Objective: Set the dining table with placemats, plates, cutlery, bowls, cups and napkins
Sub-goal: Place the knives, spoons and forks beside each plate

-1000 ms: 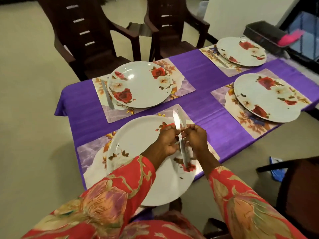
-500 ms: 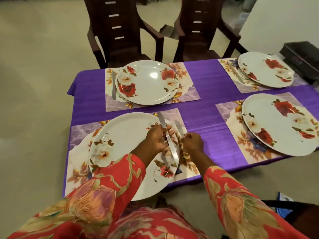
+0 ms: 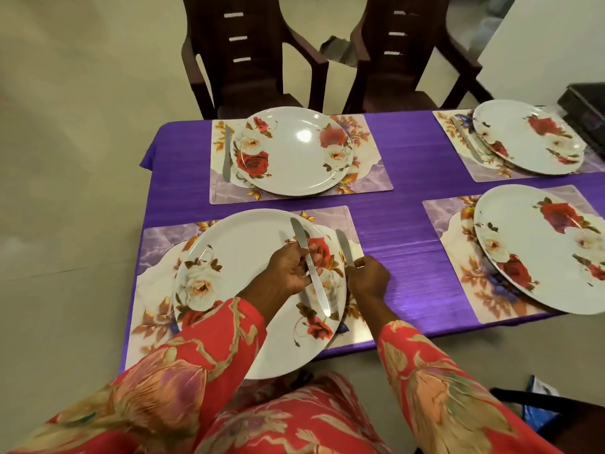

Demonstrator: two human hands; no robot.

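On the purple tablecloth [image 3: 402, 198] lie four floral placemats, each with a white rose-patterned plate. Over the near left plate [image 3: 242, 257], my left hand [image 3: 288, 270] grips a steel table knife [image 3: 311, 273] at its middle, blade pointing away from me. My right hand [image 3: 368, 276] holds a second knife [image 3: 343, 247] low over the right strip of the near placemat [image 3: 340, 221], just beside the plate's rim. Its handle is hidden in my fist. A knife [image 3: 227, 155] lies left of the far left plate [image 3: 291, 152], and another knife [image 3: 466, 142] beside the far right plate [image 3: 527, 136].
Two dark brown chairs [image 3: 242, 54] stand at the table's far side. The near right plate [image 3: 540, 247] overhangs its placemat. A black box [image 3: 586, 103] sits at the far right edge. A blue item [image 3: 540, 404] lies on the floor near a dark chair at lower right.
The two knives, held together over the plate, have been separated. My right hand has carried one knife rightward and down beside the plate; my left hand keeps the other above the plate.
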